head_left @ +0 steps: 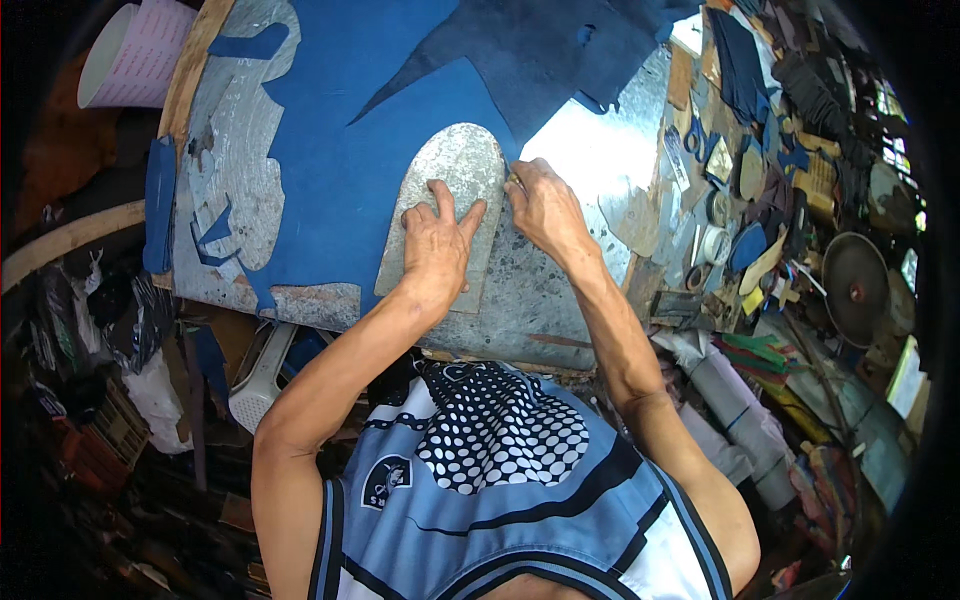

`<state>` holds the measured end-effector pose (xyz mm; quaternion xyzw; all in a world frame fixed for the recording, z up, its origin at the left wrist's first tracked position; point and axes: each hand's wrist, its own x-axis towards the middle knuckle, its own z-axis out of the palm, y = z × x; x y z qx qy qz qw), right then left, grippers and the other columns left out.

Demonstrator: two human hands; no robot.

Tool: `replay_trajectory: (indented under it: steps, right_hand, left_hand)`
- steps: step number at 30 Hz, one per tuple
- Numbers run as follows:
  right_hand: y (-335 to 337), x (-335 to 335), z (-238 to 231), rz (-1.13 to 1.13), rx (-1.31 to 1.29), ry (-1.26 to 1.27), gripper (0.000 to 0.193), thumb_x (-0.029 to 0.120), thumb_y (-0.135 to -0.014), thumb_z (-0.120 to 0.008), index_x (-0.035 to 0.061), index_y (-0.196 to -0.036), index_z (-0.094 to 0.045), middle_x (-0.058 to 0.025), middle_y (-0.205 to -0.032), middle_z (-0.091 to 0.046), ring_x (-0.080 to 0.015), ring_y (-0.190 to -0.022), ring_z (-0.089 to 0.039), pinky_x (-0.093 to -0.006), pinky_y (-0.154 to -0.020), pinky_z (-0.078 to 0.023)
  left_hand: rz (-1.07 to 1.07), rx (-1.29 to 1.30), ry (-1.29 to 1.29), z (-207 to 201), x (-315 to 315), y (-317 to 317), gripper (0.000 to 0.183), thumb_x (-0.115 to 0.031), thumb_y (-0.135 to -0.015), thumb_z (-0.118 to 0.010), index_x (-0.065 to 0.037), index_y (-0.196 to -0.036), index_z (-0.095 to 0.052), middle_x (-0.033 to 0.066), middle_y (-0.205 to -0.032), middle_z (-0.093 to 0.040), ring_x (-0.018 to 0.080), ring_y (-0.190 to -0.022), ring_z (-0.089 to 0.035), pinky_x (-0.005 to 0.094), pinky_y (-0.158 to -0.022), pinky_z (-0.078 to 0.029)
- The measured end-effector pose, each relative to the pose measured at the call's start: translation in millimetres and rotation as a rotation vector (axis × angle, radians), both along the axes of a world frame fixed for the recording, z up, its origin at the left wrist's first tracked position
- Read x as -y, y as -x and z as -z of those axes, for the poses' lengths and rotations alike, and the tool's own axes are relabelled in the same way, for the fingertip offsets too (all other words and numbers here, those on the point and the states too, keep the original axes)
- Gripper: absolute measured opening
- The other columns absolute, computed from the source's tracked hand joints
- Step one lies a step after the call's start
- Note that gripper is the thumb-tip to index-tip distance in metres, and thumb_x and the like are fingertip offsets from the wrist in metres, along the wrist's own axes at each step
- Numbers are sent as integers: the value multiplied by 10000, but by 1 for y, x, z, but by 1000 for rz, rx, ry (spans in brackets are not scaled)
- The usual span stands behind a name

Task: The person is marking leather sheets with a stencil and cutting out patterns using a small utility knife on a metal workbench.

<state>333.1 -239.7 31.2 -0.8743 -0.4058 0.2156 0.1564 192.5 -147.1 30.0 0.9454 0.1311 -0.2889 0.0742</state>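
A blue leather-like sheet (330, 170) lies over the work board. On its near edge rests a grey, mottled template (455, 155) with a rounded top and straight sides. My left hand (436, 240) presses down on the template, fingers spread. At the template's upper right edge, my right hand (548, 208) is closed in a pinch. A small yellowish bit shows between its fingers; what tool it belongs to is hidden. Along that edge the blue sheet narrows to a thin strip beside the template.
Darker blue leather (540, 60) lies at the far side. To the right are scissors (695, 135), a tape roll (714, 245) and several scraps. A pale pink container (135, 55) stands far left. Below the board's left edge is a white plastic stool (262, 385).
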Motion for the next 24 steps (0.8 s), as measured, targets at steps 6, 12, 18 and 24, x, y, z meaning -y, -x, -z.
replay_trajectory:
  steps: [6, 12, 18, 24]
  right_hand:
    - [31, 11, -6, 217, -111, -91, 279, 93, -878, -607, -99, -1079, -630, -290, -1028, -634, -438, -948, -630, -453, -849, -503]
    - [59, 24, 9, 271, 4, -170, 292, 92, -881, -591, -104, -1097, -609, -286, -980, -596, -445, -816, -641, -481, -711, -536]
    - [84, 26, 0, 417, -45, -133, 285, 103, -872, -612, -92, -1079, -629, -298, -1015, -624, -456, -945, -616, -465, -840, -495]
    - [116, 44, -1, 406, -10, -138, 272, 105, -870, -600, -81, -1066, -623, -291, -1001, -620, -450, -931, -615, -476, -824, -494]
  left_hand:
    - [88, -42, -61, 1, -1, -5, 1174, -625, -582, -824, -303, -1538, -223, 314, -1412, -300, 320, -927, -597, 386, -801, -443]
    - [146, -28, -84, 1, -2, -7, 1204, -658, -581, -810, -258, -1543, -207, 342, -1387, -318, 332, -889, -625, 392, -774, -459]
    - [162, 18, -82, 3, -4, -6, 1217, -677, -547, -815, -222, -1523, -247, 367, -1352, -339, 355, -877, -650, 392, -767, -492]
    - [175, 83, -64, 1, -11, 2, 1169, -682, -565, -804, -192, -1494, -290, 360, -1348, -369, 325, -828, -637, 400, -746, -486]
